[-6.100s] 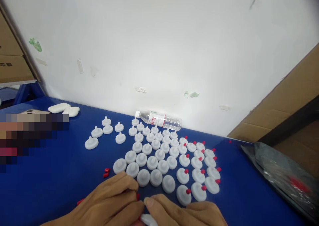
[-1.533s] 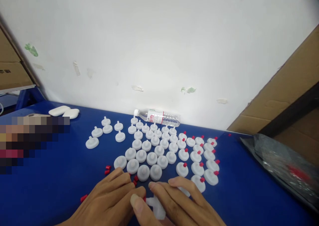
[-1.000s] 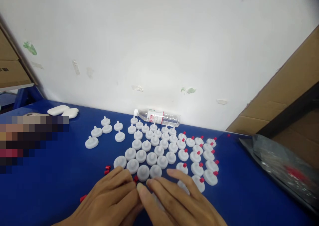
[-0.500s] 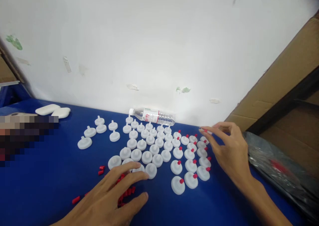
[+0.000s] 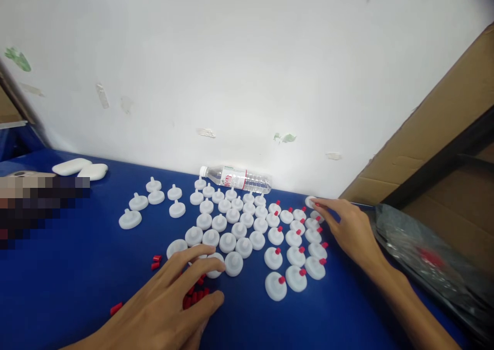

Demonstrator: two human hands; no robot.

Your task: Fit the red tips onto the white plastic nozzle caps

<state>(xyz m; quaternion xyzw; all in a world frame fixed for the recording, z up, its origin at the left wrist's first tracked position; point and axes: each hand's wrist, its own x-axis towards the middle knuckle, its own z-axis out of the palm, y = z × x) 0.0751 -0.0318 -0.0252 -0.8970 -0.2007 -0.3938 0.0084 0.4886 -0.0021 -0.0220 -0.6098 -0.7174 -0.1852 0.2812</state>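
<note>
My right hand (image 5: 349, 231) is closed at the far end of the right-hand column. Its fingertips pinch a white round nozzle cap (image 5: 310, 202) with a red tip, which sits at the table surface. Beside it stand several white caps with red tips, such as this near one (image 5: 295, 279). My left hand (image 5: 165, 303) is open, fingers spread, hovering or resting over a pile of small red tubes (image 5: 195, 296) that it partly hides. Plain white caps (image 5: 227, 242) without red tips stand in rows just beyond its fingers.
A clear plastic bottle (image 5: 247, 179) lies along the white wall. More white caps (image 5: 138, 202) and two white rounded objects (image 5: 92, 172) are at left, near a pixelated area. At right are a cardboard box (image 5: 428, 128) and a grey plastic bag (image 5: 417, 247) on the blue table (image 5: 77, 267).
My right hand has lowered the white cap with the red tip to the far end of the right column. The left hand has shifted slightly left, fingers still spread.
</note>
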